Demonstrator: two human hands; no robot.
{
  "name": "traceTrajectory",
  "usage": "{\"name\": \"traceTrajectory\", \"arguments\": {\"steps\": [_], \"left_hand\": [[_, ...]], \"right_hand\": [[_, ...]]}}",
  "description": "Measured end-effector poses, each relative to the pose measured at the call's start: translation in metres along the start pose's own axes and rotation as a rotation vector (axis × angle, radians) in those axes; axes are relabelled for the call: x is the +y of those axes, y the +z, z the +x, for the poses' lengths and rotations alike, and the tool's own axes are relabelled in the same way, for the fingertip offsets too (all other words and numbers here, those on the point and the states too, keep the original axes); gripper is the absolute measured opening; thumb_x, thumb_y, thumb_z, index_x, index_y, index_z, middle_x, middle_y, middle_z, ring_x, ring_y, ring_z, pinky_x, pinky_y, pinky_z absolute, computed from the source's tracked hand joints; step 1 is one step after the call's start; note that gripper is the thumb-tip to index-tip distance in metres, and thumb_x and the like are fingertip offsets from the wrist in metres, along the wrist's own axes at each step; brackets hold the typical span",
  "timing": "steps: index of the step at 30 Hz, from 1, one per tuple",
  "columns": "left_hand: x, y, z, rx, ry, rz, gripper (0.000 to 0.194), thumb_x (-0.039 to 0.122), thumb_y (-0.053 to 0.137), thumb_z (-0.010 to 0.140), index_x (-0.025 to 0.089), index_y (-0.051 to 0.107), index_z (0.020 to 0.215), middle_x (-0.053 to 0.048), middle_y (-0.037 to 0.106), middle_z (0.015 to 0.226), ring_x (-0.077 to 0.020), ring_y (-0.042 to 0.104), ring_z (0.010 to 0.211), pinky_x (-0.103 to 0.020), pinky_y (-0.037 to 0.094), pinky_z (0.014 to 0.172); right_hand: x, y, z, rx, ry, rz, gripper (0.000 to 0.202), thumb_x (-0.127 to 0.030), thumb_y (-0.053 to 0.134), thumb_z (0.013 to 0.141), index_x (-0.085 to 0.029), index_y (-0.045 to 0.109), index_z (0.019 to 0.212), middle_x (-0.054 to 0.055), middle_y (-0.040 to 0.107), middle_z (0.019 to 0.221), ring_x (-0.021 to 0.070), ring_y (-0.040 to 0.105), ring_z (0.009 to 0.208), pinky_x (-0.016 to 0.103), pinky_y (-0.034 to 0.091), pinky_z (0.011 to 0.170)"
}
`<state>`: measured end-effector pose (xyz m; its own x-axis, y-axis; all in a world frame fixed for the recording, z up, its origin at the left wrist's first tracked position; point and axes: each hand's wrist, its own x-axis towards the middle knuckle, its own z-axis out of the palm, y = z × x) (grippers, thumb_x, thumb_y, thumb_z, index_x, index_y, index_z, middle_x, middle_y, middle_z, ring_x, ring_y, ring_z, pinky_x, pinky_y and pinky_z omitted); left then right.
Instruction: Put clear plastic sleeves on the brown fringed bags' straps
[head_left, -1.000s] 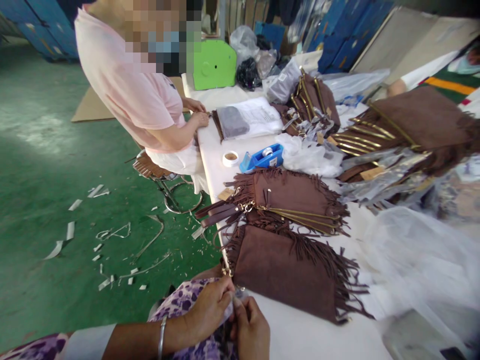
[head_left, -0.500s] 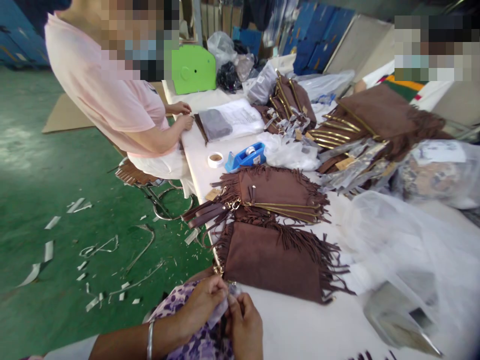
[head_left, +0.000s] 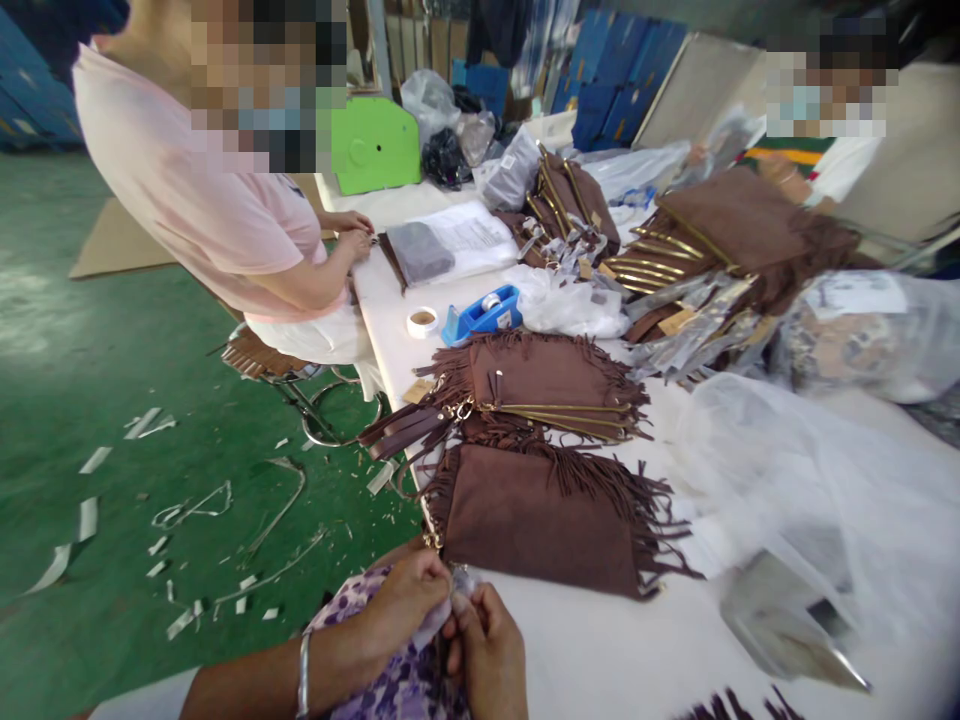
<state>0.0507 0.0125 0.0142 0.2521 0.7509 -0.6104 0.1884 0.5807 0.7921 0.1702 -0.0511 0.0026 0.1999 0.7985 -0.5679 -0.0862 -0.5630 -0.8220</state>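
Translucent wrap point(head_left: 433, 625) was found pinched in the fingertips of the left hand point(head_left: 403, 607) and right hand point(head_left: 493, 655), beside a fringed brown bag point(head_left: 536, 520); fine two-handed control was judged necessary.

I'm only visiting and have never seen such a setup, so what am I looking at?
There's no machine here: a person works bare-handed, and one camera worn on that person's head takes every picture. On the white table lie brown fringed bags, a blue tape dispenser, a white ring-shaped roll and plastic wrapping. Near the table's edge, the left hand and right hand pinch some pale, thin material; I can't tell exactly what.
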Motion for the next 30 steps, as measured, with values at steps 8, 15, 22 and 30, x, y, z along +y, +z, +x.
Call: {"name": "traceTrajectory", "arguments": {"steps": [8,15,22,30], "left_hand": [[0.007,0.000,-0.001,-0.042,-0.240,-0.153,0.023,0.034,0.061,0.059,0.018,0.050,0.073,0.006,0.050,0.054,-0.0095,0.041,0.045,-0.021,0.027,0.045],[0.003,-0.002,0.001,-0.069,0.054,0.019,0.017,0.034,0.055,0.069,0.017,0.052,0.073,0.002,0.056,0.061,-0.0135,0.053,0.058,-0.023,0.035,0.055],[-0.012,-0.010,0.007,-0.120,0.103,0.074,0.019,0.037,0.053,0.076,0.019,0.051,0.080,0.003,0.055,0.065,-0.0136,0.051,0.059,-0.023,0.034,0.055],[0.003,-0.013,-0.001,-0.238,0.172,0.213,0.042,0.060,0.065,0.071,0.019,0.057,0.078,-0.003,0.066,0.078,-0.0227,0.062,0.081,-0.029,0.047,0.075]], "right_hand": [[0.010,0.000,-0.001,-0.056,-0.041,0.171,0.035,-0.053,0.058,0.084,-0.019,0.056,0.076,-0.006,0.051,0.046,0.0090,0.037,0.037,0.019,0.028,0.039],[0.007,0.000,0.003,-0.016,0.002,0.030,0.038,-0.056,0.053,0.085,-0.021,0.054,0.070,-0.005,0.052,0.042,0.0112,0.041,0.035,0.020,0.033,0.039],[0.007,0.009,0.003,0.080,-0.031,0.022,0.033,-0.055,0.053,0.086,-0.022,0.052,0.079,-0.004,0.056,0.049,0.0114,0.044,0.036,0.020,0.032,0.036],[0.007,0.019,-0.001,0.157,-0.031,0.155,0.021,-0.040,0.055,0.083,-0.023,0.046,0.075,-0.009,0.049,0.046,0.0088,0.041,0.033,0.017,0.029,0.034]]}}
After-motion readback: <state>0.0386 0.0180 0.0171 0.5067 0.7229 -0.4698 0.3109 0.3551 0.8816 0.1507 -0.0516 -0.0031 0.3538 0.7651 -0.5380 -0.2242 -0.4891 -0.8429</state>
